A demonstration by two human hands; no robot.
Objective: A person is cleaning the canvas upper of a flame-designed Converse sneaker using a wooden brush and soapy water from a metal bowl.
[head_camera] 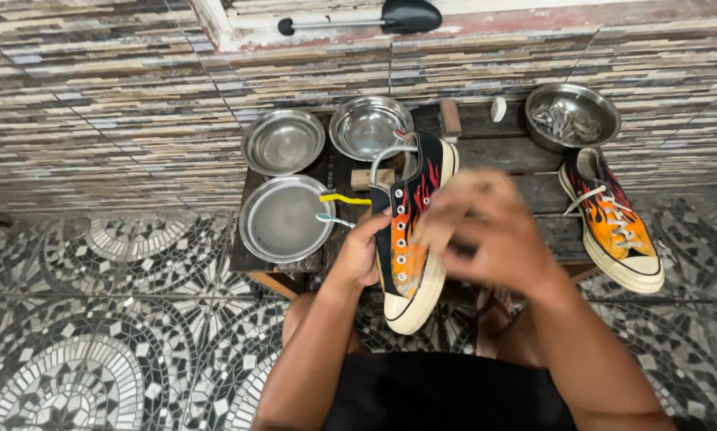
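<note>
A black low-top sneaker with orange flames (410,239), laceless, is held tilted over the near edge of a low dark wooden table (526,156). My left hand (364,251) grips its left side. My right hand (486,231) is blurred, raised just right of the sneaker with fingers bent; I cannot tell whether it holds anything. The matching sneaker (614,219), with white laces, lies on the table's right end.
Three steel bowls (282,142), (370,126), (285,219) sit on the table's left half. A fourth bowl with white laces (572,116) stands at the back right. Two toothbrushes (342,199) rest by the near bowl. A shoe tree (390,16) lies on the ledge behind.
</note>
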